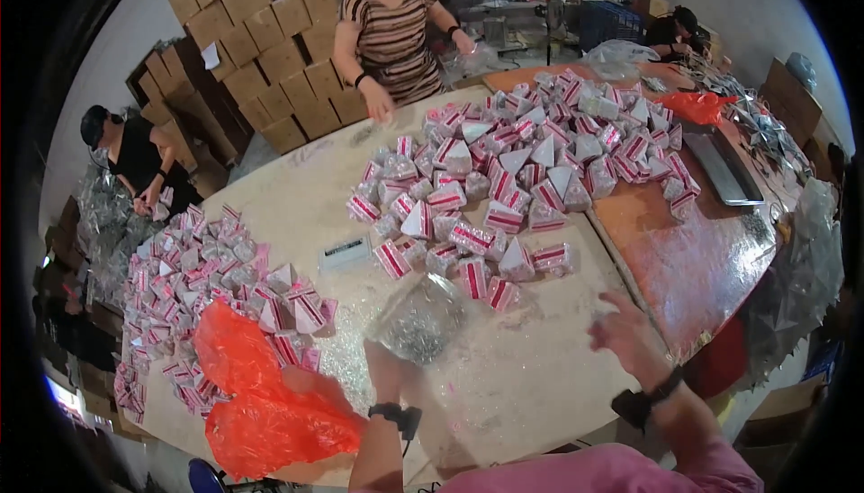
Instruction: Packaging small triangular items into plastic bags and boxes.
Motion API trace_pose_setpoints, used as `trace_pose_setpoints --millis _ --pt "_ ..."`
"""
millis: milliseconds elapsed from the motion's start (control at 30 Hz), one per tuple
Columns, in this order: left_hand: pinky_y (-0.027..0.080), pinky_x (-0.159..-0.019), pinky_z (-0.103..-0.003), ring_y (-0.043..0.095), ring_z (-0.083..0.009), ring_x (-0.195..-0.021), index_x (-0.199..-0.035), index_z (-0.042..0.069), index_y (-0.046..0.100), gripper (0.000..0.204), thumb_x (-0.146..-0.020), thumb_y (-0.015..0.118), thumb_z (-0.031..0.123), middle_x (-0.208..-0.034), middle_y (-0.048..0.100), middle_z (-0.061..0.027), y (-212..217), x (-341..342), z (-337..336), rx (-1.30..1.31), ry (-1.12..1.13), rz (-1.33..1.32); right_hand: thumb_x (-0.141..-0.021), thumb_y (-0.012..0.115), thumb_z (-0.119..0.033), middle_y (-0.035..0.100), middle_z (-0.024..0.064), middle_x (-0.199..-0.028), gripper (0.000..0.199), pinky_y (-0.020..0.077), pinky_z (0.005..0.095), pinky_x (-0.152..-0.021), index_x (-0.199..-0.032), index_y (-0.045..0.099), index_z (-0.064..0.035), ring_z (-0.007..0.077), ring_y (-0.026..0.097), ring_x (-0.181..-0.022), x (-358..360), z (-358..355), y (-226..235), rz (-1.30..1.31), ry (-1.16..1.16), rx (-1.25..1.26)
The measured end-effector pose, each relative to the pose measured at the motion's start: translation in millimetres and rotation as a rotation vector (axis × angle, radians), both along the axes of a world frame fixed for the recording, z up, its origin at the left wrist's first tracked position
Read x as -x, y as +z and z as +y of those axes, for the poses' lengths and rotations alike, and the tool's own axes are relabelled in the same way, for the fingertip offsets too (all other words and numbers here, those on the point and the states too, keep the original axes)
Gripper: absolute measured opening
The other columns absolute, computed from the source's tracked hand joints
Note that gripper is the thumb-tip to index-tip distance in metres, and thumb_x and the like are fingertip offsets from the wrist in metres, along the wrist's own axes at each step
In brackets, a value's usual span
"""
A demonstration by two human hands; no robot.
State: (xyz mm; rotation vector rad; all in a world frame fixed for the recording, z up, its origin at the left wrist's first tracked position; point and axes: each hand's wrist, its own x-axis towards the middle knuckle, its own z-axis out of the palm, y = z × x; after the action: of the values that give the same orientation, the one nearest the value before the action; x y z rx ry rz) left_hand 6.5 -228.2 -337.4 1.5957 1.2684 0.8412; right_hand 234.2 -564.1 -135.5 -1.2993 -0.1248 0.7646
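Observation:
My left hand [385, 374] is at the near middle of the table, smeared by motion. It grips the lower left edge of a clear plastic bag [421, 318] that holds shiny silvery bits. Its fingers are partly hidden by the bag. To the right, my right hand [627, 336] hovers over the bare tabletop with fingers spread and nothing in them. Beyond the bag lies a large pile of wrapped wedge-shaped pieces [474, 239], striped pink and white like cake slices. A crumpled red plastic bag [261, 403] lies left of my left forearm.
A second heap of striped wedges [211, 259] covers the table's left end. A small pale box-like device [346, 254] sits between the heaps. A dark tray [720, 165] lies at the right. One co-worker [396, 39] stands across the table, another [135, 160] at far left. Stacked cartons [270, 39] stand behind.

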Motion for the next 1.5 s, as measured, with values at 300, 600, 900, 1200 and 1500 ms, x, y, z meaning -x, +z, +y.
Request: trace_pose_setpoints --millis 300,600,900,1200,1500 --pt "0.036 -0.090 -0.037 0.042 -0.0338 -0.112 -0.121 -0.004 0.034 0.047 -0.087 0.039 0.028 -0.118 0.044 -0.0230 32 0 -78 -0.125 -0.214 0.309 -0.082 0.047 -0.009 0.057 0.0115 -0.085 0.050 0.0467 0.0335 -0.060 -0.126 0.025 -0.0061 0.0198 0.056 -0.067 -102 153 91 0.019 0.397 -0.323" --pt "0.040 -0.084 -0.032 0.049 -0.0222 -0.104 -0.123 0.002 0.036 0.049 -0.084 0.050 0.029 -0.113 0.050 -0.0147 -63 48 -40 0.261 -0.161 0.014 -0.077 0.050 -0.010 0.054 0.0129 -0.073 0.024 0.0477 0.0355 -0.048 -0.097 0.038 -0.0039 0.0229 0.057 -0.056 -183 248 87 -0.172 0.295 -0.207" --pt "0.025 -0.100 -0.035 0.030 -0.0315 -0.121 -0.128 0.003 0.032 0.063 -0.076 0.054 0.031 -0.130 0.032 -0.0207 -20 35 -71 -0.347 -0.352 0.365 -0.072 0.052 -0.005 0.052 0.0110 -0.066 0.051 0.0438 0.0324 -0.041 -0.118 0.030 -0.0047 0.0209 0.055 -0.051 -236 258 30 -0.232 0.119 -0.027" --pt "0.019 -0.103 -0.035 0.018 -0.0356 -0.126 -0.134 0.004 0.018 0.074 -0.078 0.050 0.039 -0.137 0.022 -0.0193 -30 37 -71 -0.528 -0.500 0.724 -0.074 0.054 -0.008 0.053 0.0103 -0.066 0.066 0.0427 0.0317 -0.039 -0.130 0.019 -0.0099 0.0203 0.054 -0.047 -251 258 -3 -0.164 0.072 -0.011" --pt "0.035 -0.092 -0.031 0.042 -0.0243 -0.113 -0.129 -0.001 0.023 0.074 -0.068 0.063 0.012 -0.121 0.043 -0.0147 -14 35 -69 -0.113 -0.402 -0.016 -0.072 0.053 -0.004 0.055 0.0115 -0.067 0.071 0.0425 0.0294 -0.039 -0.132 0.015 -0.0102 0.0207 0.056 -0.049 -247 268 -12 -0.107 0.135 -0.137"
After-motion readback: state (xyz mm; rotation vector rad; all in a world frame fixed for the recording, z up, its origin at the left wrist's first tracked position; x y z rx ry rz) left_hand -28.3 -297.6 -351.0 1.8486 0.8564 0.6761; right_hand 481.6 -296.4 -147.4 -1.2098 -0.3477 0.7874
